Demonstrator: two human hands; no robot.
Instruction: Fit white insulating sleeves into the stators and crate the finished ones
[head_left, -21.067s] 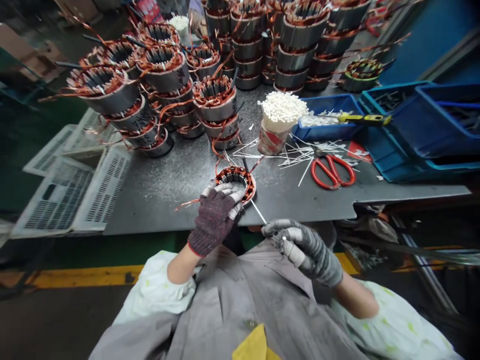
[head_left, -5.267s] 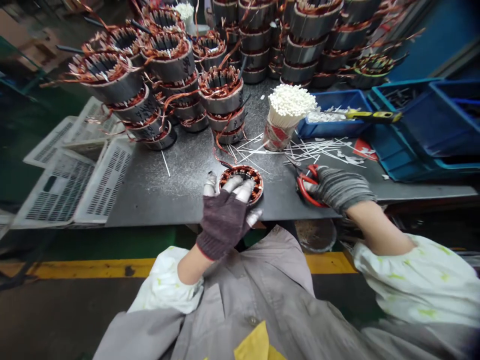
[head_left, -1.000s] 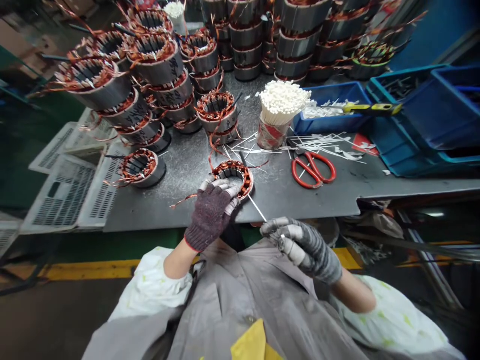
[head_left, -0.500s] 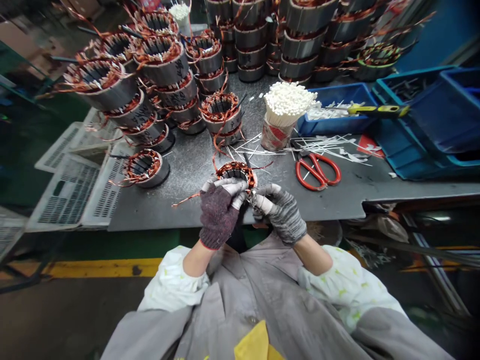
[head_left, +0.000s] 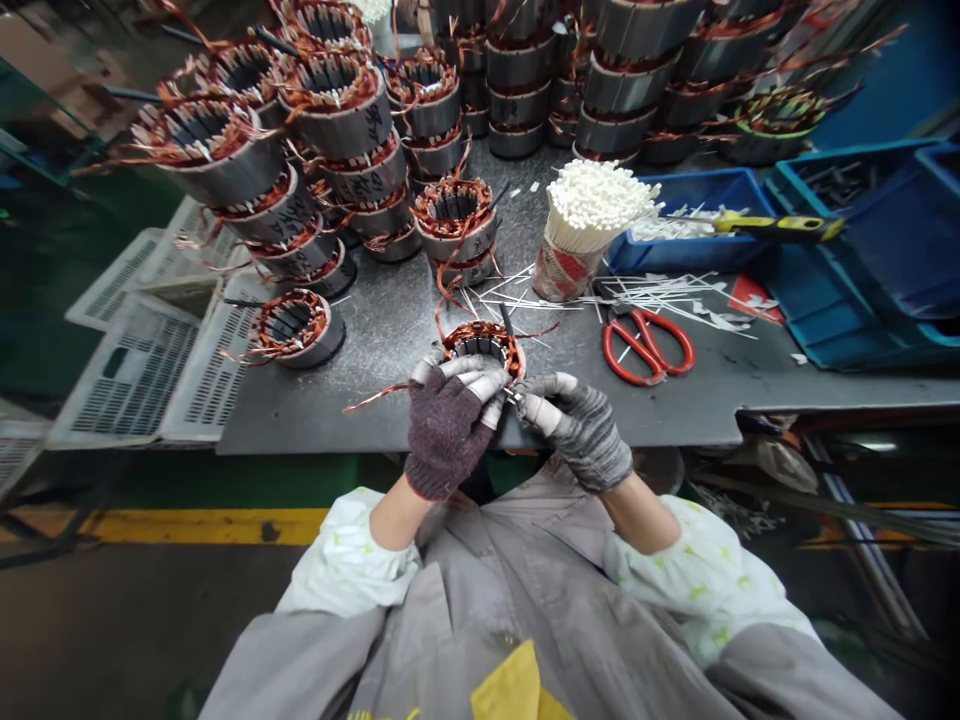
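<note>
Head view: the copper-wound ring (head_left: 517,358) rests on the tabletop (head_left: 300,415) near its front edge, the left hand (head_left: 450,425) holding it by the near rim with gloved fingers bent over. The right hand (head_left: 583,425) is at the ring's near right side, fingertips drawn narrow; what they pinch cannot be determined. Red-handled cutters (head_left: 649,345) lie to the right, near bundled white sticks (head_left: 581,235).

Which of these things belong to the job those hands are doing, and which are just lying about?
Likely part of the job:
copper-wound ring, left hand on it
right hand, at its edge
stacked rings, similar-looking
red-handled scissors, cup of white sticks, both nearby

Perhaps just lying about:
yellow-handled tool
red scrap
white crates
</note>
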